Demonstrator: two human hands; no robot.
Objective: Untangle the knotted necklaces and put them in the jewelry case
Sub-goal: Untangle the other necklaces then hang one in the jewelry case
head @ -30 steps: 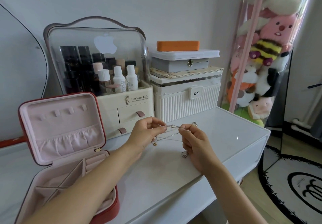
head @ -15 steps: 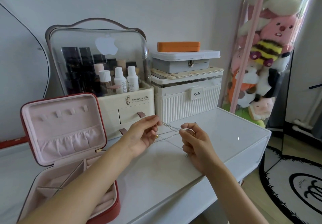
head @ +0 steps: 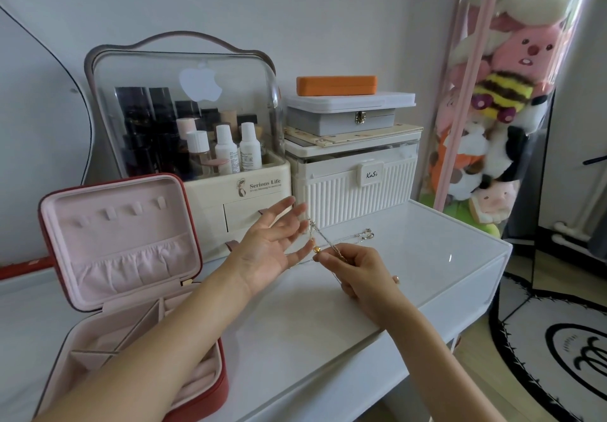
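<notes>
Thin silver necklace chains [head: 341, 240] with a small gold bead [head: 317, 249] hang above the white table [head: 427, 257]. My right hand [head: 358, 272] pinches the chains near the bead. My left hand [head: 276, 244] is spread palm up just to the left, fingers straight, with a chain draped over its fingertips. A clasp end of the chains [head: 368, 234] sticks out to the right. The red jewelry case [head: 111, 257] stands open at the left, its pink lid upright and its pink compartments showing under my left forearm.
A clear-domed cosmetics organizer [head: 197, 132] and a white ribbed box [head: 354, 178], stacked with grey and orange cases, stand along the wall behind my hands. A tall tube of plush toys [head: 492, 109] is at right. The table's edge drops to a rug [head: 558, 349].
My left hand has let go of its pinch and opened palm up. The right hand has dropped slightly and still pinches the chains. The camera has moved a little closer.
</notes>
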